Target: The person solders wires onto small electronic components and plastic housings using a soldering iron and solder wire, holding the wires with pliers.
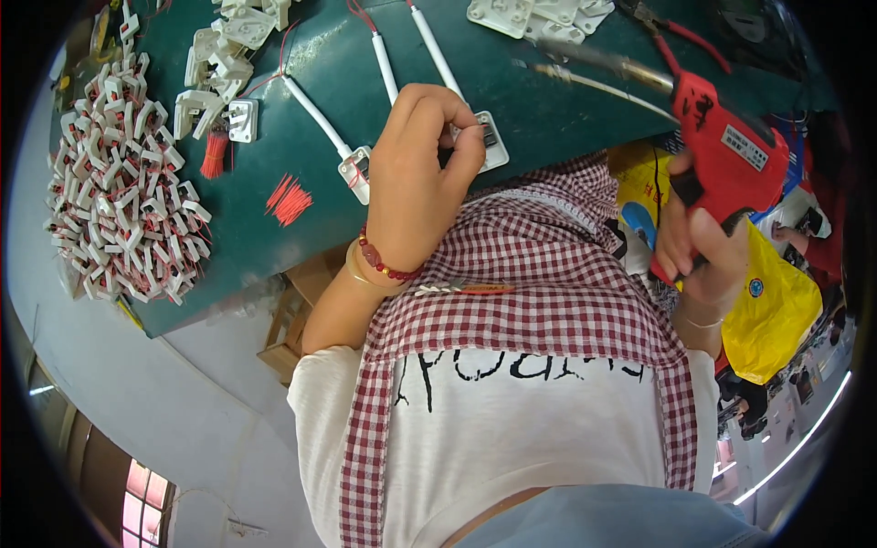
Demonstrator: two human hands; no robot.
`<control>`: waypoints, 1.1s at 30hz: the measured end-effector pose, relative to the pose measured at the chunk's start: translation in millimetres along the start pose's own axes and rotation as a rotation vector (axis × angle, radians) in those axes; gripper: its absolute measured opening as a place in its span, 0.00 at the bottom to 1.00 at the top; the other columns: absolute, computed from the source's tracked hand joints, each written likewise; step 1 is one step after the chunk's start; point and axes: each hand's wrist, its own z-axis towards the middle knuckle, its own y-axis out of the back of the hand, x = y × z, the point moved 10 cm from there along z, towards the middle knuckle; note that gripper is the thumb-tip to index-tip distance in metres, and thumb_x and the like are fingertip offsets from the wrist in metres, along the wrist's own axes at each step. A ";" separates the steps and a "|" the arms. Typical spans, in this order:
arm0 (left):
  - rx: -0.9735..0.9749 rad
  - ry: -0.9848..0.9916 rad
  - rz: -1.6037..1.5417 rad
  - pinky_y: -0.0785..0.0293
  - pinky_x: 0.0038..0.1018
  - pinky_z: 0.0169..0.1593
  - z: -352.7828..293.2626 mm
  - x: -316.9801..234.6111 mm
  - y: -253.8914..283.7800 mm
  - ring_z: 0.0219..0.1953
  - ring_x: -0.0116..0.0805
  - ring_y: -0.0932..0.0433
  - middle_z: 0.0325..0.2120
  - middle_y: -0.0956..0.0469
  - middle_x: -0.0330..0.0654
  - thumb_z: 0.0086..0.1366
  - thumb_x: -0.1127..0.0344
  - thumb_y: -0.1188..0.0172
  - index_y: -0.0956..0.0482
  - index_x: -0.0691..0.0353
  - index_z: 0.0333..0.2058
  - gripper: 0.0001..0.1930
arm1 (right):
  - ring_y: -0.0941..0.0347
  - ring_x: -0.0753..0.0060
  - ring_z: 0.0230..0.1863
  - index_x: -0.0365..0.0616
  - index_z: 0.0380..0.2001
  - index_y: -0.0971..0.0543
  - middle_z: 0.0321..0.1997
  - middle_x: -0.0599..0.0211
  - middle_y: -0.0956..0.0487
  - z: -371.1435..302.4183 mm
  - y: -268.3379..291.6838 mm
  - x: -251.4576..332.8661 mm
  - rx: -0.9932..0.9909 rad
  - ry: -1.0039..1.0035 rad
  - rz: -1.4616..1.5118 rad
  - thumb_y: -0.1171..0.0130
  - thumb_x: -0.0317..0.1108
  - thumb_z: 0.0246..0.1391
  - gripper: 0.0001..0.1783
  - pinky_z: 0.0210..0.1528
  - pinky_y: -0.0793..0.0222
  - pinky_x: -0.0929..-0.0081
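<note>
My left hand (416, 169) is over the near edge of the green table. Its thumb and forefinger are pinched together beside a small white plastic housing (496, 153) with a dark insert. Whatever is between the fingertips is too small to make out. A second white housing (356, 175) lies just left of the wrist, with a white sleeved cable (315, 111) running from it. More white sleeved cables (437, 50) extend away beyond my hand. At the right, my right hand (702, 251) grips a red soldering gun (731, 151) by its handle. Its metal barrel points left over the table, slightly blurred.
A large heap of white parts with red wires (128, 192) covers the table's left end. Short red wires (290, 200) and a red wire bundle (214, 153) lie nearby. White plastic shells (224, 59) and red-handled pliers (681, 41) sit farther back. A yellow bag (772, 301) hangs at right.
</note>
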 end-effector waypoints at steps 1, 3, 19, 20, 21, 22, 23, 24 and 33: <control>-0.004 -0.006 0.002 0.30 0.24 0.28 -1.1 0.2 -1.1 0.25 0.34 0.28 0.30 0.29 0.43 0.52 0.80 0.42 0.29 0.67 0.28 0.06 | 0.42 0.84 0.09 0.29 0.48 0.37 0.14 0.68 0.35 3.3 -10.4 6.6 0.016 0.096 -0.055 0.45 0.34 0.53 0.24 0.12 0.41 0.83; -0.034 -0.111 0.097 0.31 0.25 0.27 -1.4 -6.7 -3.7 0.25 0.36 0.28 0.30 0.29 0.43 0.51 0.80 0.42 0.29 0.67 0.28 0.06 | 0.41 0.84 0.11 0.29 0.49 0.37 0.16 0.67 0.34 8.8 -20.3 2.5 -0.001 0.070 -0.002 0.46 0.31 0.51 0.24 0.14 0.40 0.83; 0.062 -0.201 0.353 0.33 0.30 0.39 -6.2 -16.9 -5.7 0.37 0.39 0.28 0.35 0.26 0.41 0.50 0.75 0.39 0.26 0.62 0.27 0.05 | 0.43 0.84 0.10 0.29 0.46 0.36 0.15 0.69 0.36 -6.3 1.4 4.2 -0.066 0.090 0.055 0.46 0.33 0.50 0.23 0.11 0.42 0.83; 0.077 -0.181 0.344 0.33 0.30 0.39 -5.8 -13.6 -4.3 0.38 0.40 0.28 0.37 0.26 0.40 0.50 0.75 0.39 0.25 0.62 0.27 0.05 | 0.44 0.84 0.10 0.29 0.46 0.36 0.14 0.70 0.36 -9.7 5.0 6.3 -0.085 0.083 -0.010 0.46 0.33 0.50 0.23 0.11 0.43 0.84; 0.092 -0.160 0.335 0.34 0.30 0.40 -5.6 -10.1 -4.3 0.40 0.40 0.29 0.38 0.25 0.40 0.50 0.74 0.39 0.25 0.62 0.28 0.05 | 0.44 0.84 0.10 0.29 0.46 0.36 0.14 0.71 0.36 -12.9 8.9 8.1 -0.104 0.077 -0.075 0.45 0.34 0.49 0.24 0.11 0.43 0.84; 0.089 -0.154 0.336 0.34 0.30 0.40 -5.3 -7.9 -4.2 0.40 0.40 0.29 0.38 0.25 0.40 0.50 0.74 0.39 0.25 0.62 0.28 0.05 | 0.44 0.84 0.09 0.27 0.46 0.36 0.13 0.71 0.35 -14.9 11.0 7.3 -0.097 0.058 -0.075 0.45 0.32 0.49 0.24 0.11 0.44 0.85; 0.057 -0.169 0.347 0.34 0.30 0.41 -4.6 -7.6 -2.6 0.41 0.40 0.28 0.39 0.25 0.40 0.50 0.74 0.39 0.25 0.62 0.28 0.05 | 0.44 0.84 0.09 0.27 0.46 0.36 0.13 0.71 0.35 -15.7 13.6 7.8 -0.092 0.053 -0.077 0.45 0.32 0.49 0.24 0.11 0.44 0.85; 0.025 -0.184 0.358 0.35 0.31 0.42 -4.7 -7.7 -0.5 0.41 0.40 0.28 0.40 0.25 0.40 0.51 0.74 0.39 0.25 0.62 0.28 0.05 | 0.43 0.84 0.08 0.26 0.46 0.36 0.12 0.71 0.35 -15.6 10.9 7.3 -0.037 0.042 -0.104 0.45 0.32 0.49 0.24 0.11 0.43 0.85; 0.089 -0.205 0.386 0.38 0.30 0.45 -4.0 -7.6 -6.0 0.42 0.37 0.27 0.42 0.25 0.39 0.53 0.73 0.40 0.25 0.62 0.28 0.04 | 0.43 0.85 0.07 0.24 0.43 0.35 0.10 0.71 0.36 -11.2 1.8 -0.6 -0.010 -0.087 -0.174 0.46 0.31 0.49 0.22 0.10 0.43 0.85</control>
